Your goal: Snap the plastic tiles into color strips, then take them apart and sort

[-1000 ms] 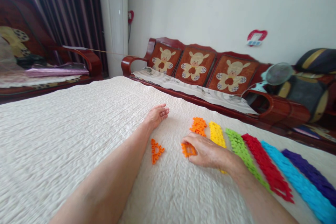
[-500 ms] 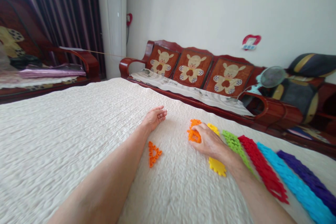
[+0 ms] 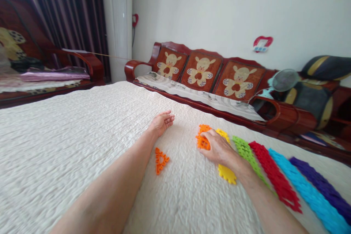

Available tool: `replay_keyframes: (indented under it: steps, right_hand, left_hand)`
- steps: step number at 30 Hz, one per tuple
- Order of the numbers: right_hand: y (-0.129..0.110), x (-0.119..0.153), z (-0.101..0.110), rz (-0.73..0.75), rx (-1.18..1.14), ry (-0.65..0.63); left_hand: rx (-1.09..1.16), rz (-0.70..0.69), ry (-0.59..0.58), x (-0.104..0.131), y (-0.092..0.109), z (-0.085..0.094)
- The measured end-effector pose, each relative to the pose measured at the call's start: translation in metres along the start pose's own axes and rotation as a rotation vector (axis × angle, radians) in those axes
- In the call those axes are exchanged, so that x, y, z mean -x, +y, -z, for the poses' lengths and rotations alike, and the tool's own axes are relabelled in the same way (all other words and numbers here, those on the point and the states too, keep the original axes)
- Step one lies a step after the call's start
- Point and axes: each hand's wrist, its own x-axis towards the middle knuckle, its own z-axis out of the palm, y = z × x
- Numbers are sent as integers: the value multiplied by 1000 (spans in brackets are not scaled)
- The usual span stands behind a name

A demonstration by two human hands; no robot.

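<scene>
My right hand (image 3: 221, 147) is closed on an orange plastic interlocking block (image 3: 203, 143), with thumb and fingers at its edges. Just beyond lies another orange block (image 3: 204, 128), partly behind the held one. My left hand (image 3: 162, 121) rests on its side on the white quilted cover, fingers loosely curled and apart, nothing in it. An orange triangular block (image 3: 161, 161) lies by my left forearm. Beneath and beside my right hand runs a row of yellow blocks (image 3: 227, 174), its middle hidden by the hand.
Rows of green (image 3: 246, 153), red (image 3: 274, 175), light blue (image 3: 301, 186) and purple blocks (image 3: 320, 181) stretch along the right of the quilted cover (image 3: 82, 135). A wooden sofa (image 3: 197, 100) with bear cushions stands beyond, a small fan (image 3: 285, 80) near its right arm.
The orange block in my right hand has shifted slightly, its grid face showing flatter now. My left hand has not moved.
</scene>
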Motion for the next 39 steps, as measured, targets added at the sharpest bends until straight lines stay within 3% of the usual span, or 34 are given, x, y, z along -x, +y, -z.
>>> replay_keyframes:
  steps: [4,9,13,17,29,33,39]
  right_hand:
    - [-7,0,6,58,-43,45]
    - [-54,9,10,398,-289,106]
    - [-100,26,4,609,-388,19]
    - [-119,35,-5,667,-352,-34]
    - [-112,32,-6,627,-351,-9]
    - [-100,27,4,481,-308,0]
    - [-59,18,22,294,-196,-244]
  left_hand:
    - [4,2,3,0,0,1]
    - [31,-2,-4,-3,-1,3]
    - [46,-3,2,-3,0,3]
    - [52,-6,0,-3,0,3]
    - [36,-5,17,-1,1,1]
    - [28,-10,17,-2,1,2]
    - [32,-2,14,-1,1,1]
